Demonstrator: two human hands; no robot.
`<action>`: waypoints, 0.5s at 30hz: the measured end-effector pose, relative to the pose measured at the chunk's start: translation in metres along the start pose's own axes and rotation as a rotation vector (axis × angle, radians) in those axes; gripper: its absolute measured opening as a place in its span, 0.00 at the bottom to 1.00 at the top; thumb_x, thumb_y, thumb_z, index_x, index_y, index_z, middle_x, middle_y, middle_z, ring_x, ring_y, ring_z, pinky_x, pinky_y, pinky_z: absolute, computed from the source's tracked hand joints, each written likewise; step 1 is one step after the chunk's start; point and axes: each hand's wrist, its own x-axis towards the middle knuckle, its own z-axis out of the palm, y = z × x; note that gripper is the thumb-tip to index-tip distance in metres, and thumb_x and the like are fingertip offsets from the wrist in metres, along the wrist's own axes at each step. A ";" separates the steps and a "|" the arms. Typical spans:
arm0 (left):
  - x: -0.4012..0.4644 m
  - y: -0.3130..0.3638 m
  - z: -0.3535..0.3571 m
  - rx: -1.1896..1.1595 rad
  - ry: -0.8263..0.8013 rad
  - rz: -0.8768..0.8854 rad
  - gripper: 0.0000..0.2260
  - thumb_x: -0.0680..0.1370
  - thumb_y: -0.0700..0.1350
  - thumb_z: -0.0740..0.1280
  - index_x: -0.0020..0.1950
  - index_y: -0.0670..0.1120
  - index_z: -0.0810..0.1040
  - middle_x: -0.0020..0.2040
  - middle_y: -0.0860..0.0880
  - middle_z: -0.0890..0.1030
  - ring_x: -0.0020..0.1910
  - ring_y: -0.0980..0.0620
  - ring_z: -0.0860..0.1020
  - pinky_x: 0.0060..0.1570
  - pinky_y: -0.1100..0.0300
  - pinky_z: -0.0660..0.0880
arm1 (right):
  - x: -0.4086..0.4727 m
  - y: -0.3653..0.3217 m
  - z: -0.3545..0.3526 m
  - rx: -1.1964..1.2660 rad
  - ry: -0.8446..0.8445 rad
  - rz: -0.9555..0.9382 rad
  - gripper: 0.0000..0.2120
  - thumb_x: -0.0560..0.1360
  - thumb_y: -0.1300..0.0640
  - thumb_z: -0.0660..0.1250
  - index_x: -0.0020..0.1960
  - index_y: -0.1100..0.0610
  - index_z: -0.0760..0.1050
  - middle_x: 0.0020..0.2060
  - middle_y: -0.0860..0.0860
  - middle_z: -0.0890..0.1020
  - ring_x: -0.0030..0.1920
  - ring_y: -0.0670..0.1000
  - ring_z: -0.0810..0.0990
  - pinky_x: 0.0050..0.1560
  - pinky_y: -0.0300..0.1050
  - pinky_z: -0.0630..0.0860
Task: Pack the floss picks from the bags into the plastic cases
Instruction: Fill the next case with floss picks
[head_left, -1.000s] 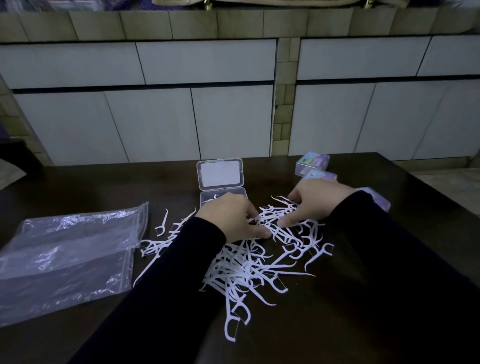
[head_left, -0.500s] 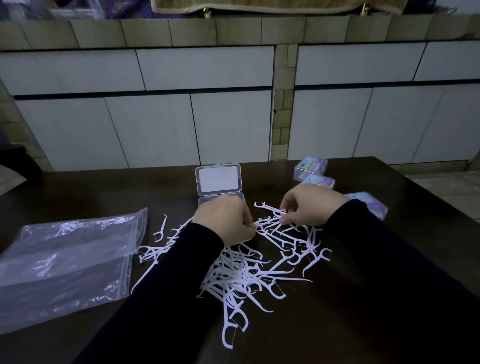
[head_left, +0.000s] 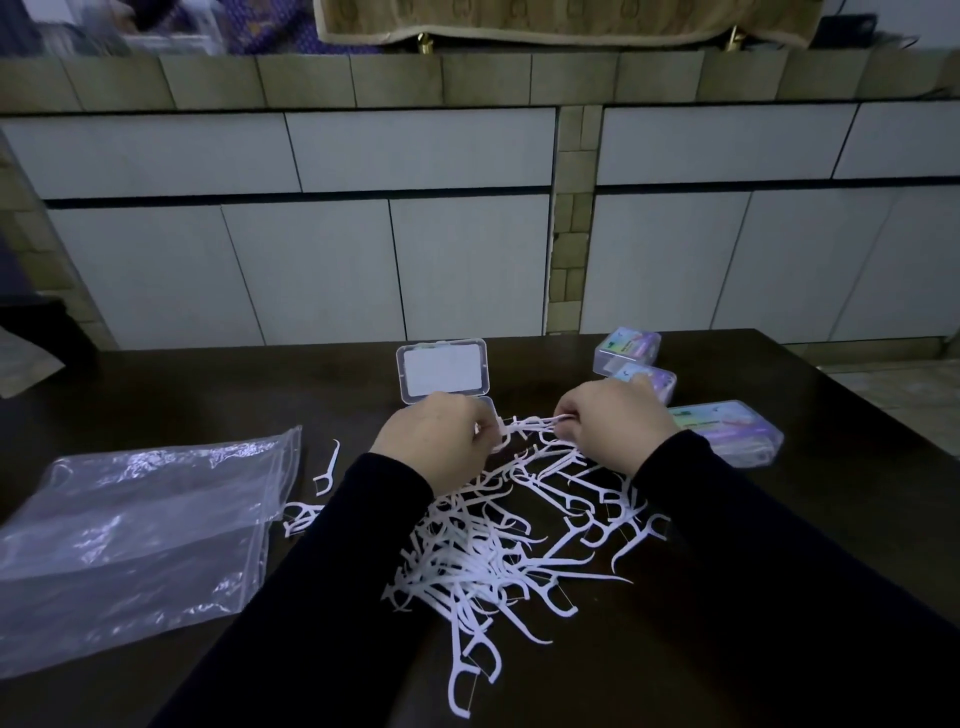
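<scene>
A heap of white floss picks (head_left: 498, 545) lies spread over the dark table (head_left: 779, 597). Behind it an open clear plastic case (head_left: 441, 371) has its lid raised; its base is mostly hidden by my left hand (head_left: 434, 441). My left hand and my right hand (head_left: 615, 423) each pinch an end of a small bunch of floss picks (head_left: 530, 423) held just above the heap, in front of the case. A flat clear zip bag (head_left: 135, 540) rests to the left.
Three closed cases with purple labels stand at the right: one at the back (head_left: 626, 351), one behind my right hand (head_left: 649, 379), one nearer (head_left: 727, 431). A few stray picks (head_left: 324, 473) lie by the bag's mouth. White cabinet fronts rise behind the table.
Both hands lifted from the heap and drew back toward the open case, gathering a small bunch of picks between them. The view tilted slightly upward.
</scene>
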 end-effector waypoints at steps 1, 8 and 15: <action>0.000 -0.003 -0.001 -0.035 0.041 -0.010 0.09 0.81 0.51 0.60 0.52 0.53 0.79 0.45 0.52 0.81 0.41 0.52 0.77 0.37 0.62 0.70 | 0.000 0.000 0.000 0.006 0.055 0.005 0.10 0.80 0.50 0.61 0.59 0.46 0.77 0.50 0.47 0.81 0.55 0.51 0.76 0.63 0.52 0.64; 0.002 -0.027 -0.006 -0.271 0.381 -0.149 0.08 0.80 0.54 0.62 0.47 0.54 0.78 0.31 0.57 0.75 0.31 0.59 0.72 0.31 0.62 0.65 | -0.006 -0.001 -0.004 0.137 0.402 -0.014 0.10 0.80 0.48 0.61 0.58 0.45 0.78 0.52 0.45 0.81 0.56 0.50 0.74 0.61 0.52 0.62; 0.005 -0.042 -0.003 -0.395 0.619 -0.205 0.09 0.78 0.50 0.66 0.47 0.47 0.82 0.38 0.55 0.75 0.38 0.56 0.73 0.37 0.66 0.64 | 0.002 -0.019 0.010 0.152 0.692 -0.288 0.03 0.73 0.54 0.72 0.46 0.48 0.83 0.38 0.46 0.82 0.41 0.52 0.76 0.45 0.48 0.57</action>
